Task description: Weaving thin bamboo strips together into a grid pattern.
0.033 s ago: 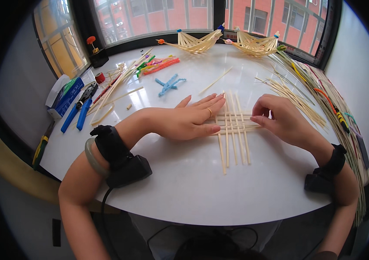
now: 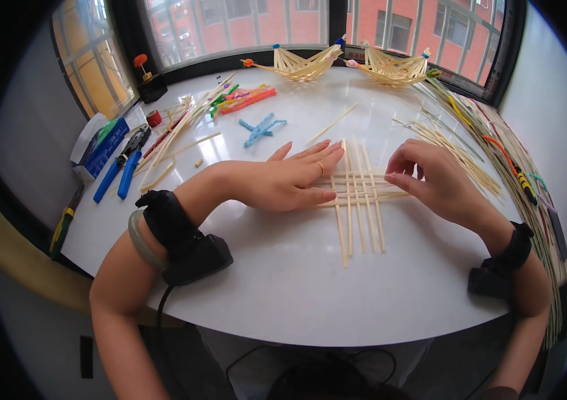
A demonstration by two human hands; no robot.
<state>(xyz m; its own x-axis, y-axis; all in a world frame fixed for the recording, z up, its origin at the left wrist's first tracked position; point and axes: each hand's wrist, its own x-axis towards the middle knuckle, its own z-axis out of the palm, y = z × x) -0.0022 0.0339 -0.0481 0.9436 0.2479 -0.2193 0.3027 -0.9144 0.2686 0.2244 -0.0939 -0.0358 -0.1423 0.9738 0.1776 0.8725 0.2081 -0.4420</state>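
Note:
A loose lattice of pale flat bamboo strips [image 2: 365, 183] lies on the table in front of me, several upright ones crossed by several sideways ones. My left hand [image 2: 283, 183] rests palm down over the lattice's left side, fingers stretched and thumb apart. It covers the left ends of the sideways strips. At the right edge, my right hand [image 2: 437, 179] is closed, with thumb and forefinger pinched at the end of a sideways strip. The other fingers are curled, and the exact grip is partly hidden. Lower ends of the upright strips point toward me.
Blue-handled pliers [image 2: 127, 172] and a blue box [image 2: 100, 148] are at left. Farther back are a blue fuzzy cross [image 2: 257, 129], colourful pipe cleaners [image 2: 250, 100] and two woven strip baskets [image 2: 303, 67]. Loose strips [image 2: 453, 150] and long stalks [image 2: 537, 207] lie at right.
My left hand has shifted very slightly left and away from me. My right hand has lifted a touch at the strip end. The lattice looks nearly the same.

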